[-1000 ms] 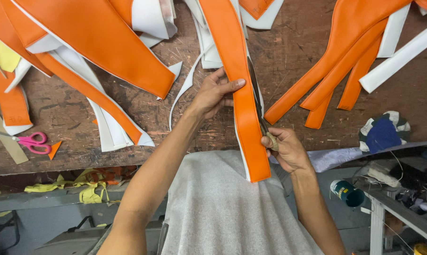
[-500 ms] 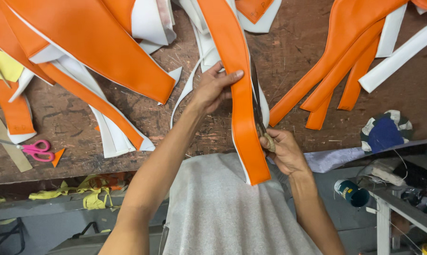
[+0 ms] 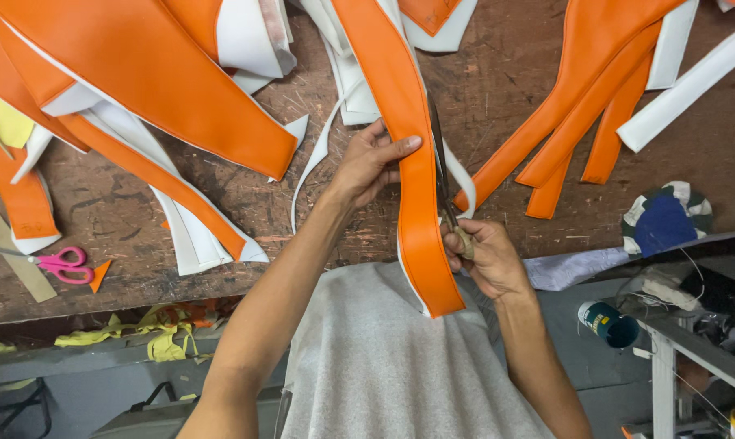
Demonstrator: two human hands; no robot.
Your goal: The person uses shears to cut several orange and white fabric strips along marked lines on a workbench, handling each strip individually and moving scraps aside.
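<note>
The left hand (image 3: 367, 167) lies on the orange strip (image 3: 416, 203), fingers spread and thumb pressed across its face, pinning rather than gripping it; the right hand (image 3: 485, 256) is closed around the handles of a pair of scissors (image 3: 442, 175), whose dark blades point away from the body along the strip's right edge. The strip runs lengthwise from the far side of the tabletop (image 3: 505, 89) toward the person, its near end hanging over the edge onto the grey-clad lap; both hands flank it, the left farther up its length, the right nearer the body, so the blades lie parallel to its long axis. A thin white trimming (image 3: 465, 175) curls just beside the blades; further out lie heaps of orange and white pieces (image 3: 164, 89), more orange strips (image 3: 578, 122), small pink scissors (image 3: 58, 264) at far left, and a blue-and-white cloth bundle (image 3: 664, 219) at right.
</note>
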